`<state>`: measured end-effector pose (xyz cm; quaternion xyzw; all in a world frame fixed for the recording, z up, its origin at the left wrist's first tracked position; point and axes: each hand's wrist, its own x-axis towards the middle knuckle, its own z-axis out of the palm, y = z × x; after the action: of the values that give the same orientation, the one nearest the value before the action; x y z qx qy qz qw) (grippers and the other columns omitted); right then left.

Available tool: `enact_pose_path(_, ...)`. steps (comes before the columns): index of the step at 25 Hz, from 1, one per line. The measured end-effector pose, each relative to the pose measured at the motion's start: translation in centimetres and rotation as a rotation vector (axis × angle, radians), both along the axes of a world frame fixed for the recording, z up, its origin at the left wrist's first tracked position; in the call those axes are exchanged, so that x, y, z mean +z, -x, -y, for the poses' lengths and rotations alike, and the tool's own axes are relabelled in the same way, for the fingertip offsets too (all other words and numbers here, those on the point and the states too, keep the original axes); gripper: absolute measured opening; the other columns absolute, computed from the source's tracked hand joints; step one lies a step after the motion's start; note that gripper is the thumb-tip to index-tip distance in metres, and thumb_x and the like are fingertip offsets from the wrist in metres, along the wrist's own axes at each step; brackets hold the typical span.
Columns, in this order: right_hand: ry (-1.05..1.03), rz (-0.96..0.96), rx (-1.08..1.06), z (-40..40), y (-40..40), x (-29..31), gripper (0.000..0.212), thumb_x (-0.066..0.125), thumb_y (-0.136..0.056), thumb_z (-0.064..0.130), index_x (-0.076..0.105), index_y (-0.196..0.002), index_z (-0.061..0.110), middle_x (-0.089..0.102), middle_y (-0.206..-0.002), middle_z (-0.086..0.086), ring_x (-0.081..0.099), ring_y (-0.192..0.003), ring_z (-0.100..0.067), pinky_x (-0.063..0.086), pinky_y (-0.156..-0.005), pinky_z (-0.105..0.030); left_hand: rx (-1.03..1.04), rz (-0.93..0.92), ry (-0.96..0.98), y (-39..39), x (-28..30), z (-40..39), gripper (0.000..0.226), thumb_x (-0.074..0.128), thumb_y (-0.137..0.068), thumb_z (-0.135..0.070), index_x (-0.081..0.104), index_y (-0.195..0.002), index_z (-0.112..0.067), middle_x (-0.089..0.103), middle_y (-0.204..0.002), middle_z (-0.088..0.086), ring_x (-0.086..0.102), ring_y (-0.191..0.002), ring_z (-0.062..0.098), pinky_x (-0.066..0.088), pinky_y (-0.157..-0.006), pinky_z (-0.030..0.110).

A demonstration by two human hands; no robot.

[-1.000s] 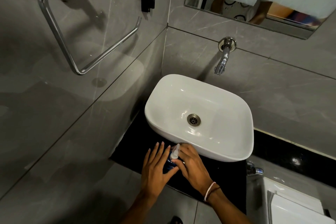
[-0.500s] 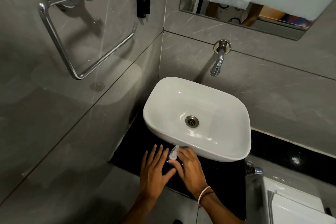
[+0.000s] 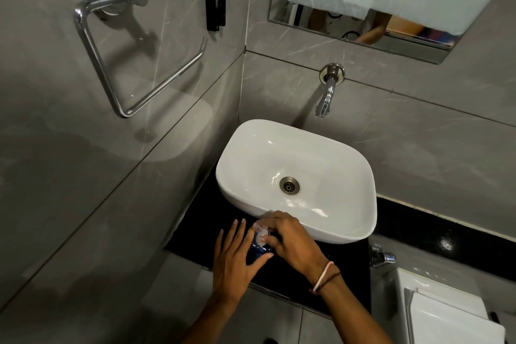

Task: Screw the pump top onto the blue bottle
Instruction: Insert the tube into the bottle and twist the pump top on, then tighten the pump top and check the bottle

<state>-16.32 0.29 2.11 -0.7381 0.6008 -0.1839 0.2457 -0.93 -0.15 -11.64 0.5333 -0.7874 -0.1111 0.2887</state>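
The blue bottle stands on the black counter just in front of the white basin, mostly hidden between my hands. Its clear pump top sits on the bottle's neck, nozzle pointing up and left. My left hand is against the bottle's left side, fingers straight, thumb curled under it. My right hand comes from the right with its fingertips pinched on the pump top's collar.
A white basin with a metal drain stands right behind the hands. A chrome tap juts from the back wall; a chrome towel ring hangs on the left wall. A white toilet tank is lower right, by a small valve.
My right hand has turned on the pump top, and the nozzle now points more to the left. My left hand stays against the bottle. The camera has tipped slightly.
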Motion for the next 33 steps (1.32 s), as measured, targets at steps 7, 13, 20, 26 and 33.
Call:
enact_pose_path(7, -0.012, -0.022, 0.075, -0.6, 0.0, 0.2, 0.057, 0.08, -0.08, 0.01, 0.062, -0.133, 0.02, 0.065, -0.13, -0.002, 0.059, -0.12, -0.016, 0.051, -0.104, -0.031, -0.016, 0.042, -0.028, -0.2, 0.0, 0.0, 0.073, 0.043, -0.088, -0.072, 0.062, -0.135, -0.018, 0.057, -0.144, 0.007, 0.048, -0.137, 0.027, 0.032, -0.112, 0.05)
enact_pose_path(13, 0.013, 0.154, -0.195, -2.3, -0.6, -1.5, 0.029, 0.08, -0.078, 0.048, 0.067, -0.088, 0.024, 0.071, -0.082, 0.005, 0.067, -0.08, -0.013, 0.06, -0.077, -0.038, -0.015, 0.021, -0.003, -0.3, -0.5, -0.1, 0.071, 0.052, -0.083, -0.063, 0.057, -0.139, -0.019, 0.056, -0.144, 0.008, 0.048, -0.136, 0.027, 0.032, -0.11, 0.05)
enact_pose_path(20, 0.018, 0.2, -0.194, -2.3, 0.0, -2.5, 0.037, 0.077, -0.081, 0.044, 0.071, -0.106, 0.018, 0.077, -0.094, -0.002, 0.071, -0.089, -0.017, 0.061, -0.082, -0.042, -0.022, 0.017, -0.023, -0.2, -0.4, -0.1, 0.071, 0.05, -0.084, -0.065, 0.057, -0.139, -0.02, 0.058, -0.142, 0.008, 0.05, -0.134, 0.027, 0.031, -0.111, 0.049)
enact_pose_path(26, -0.066, 0.402, -0.376, -3.6, 1.4, -4.3, 0.035, 0.072, -0.093, 0.035, 0.067, -0.126, 0.026, 0.073, -0.108, 0.011, 0.069, -0.104, 0.001, 0.057, -0.093, -0.021, 0.057, -0.11, -0.07, 0.0, 0.5, -1.0, 0.076, 0.05, -0.085, -0.076, 0.059, -0.138, -0.021, 0.065, -0.127, 0.007, 0.06, -0.118, 0.024, 0.041, -0.106, 0.049)
enact_pose_path(33, -0.313, 0.623, -0.558, -1.5, 0.4, -8.3, 0.026, 0.073, -0.094, 0.015, 0.073, -0.117, 0.004, 0.077, -0.082, -0.015, 0.078, -0.09, -0.028, 0.065, -0.086, -0.039, 0.239, -0.3, -0.26, -0.8, 1.2, -1.5, 0.085, 0.058, -0.065, -0.089, 0.069, -0.12, -0.025, 0.072, -0.113, -0.007, 0.059, -0.117, 0.027, 0.041, -0.109, 0.049)
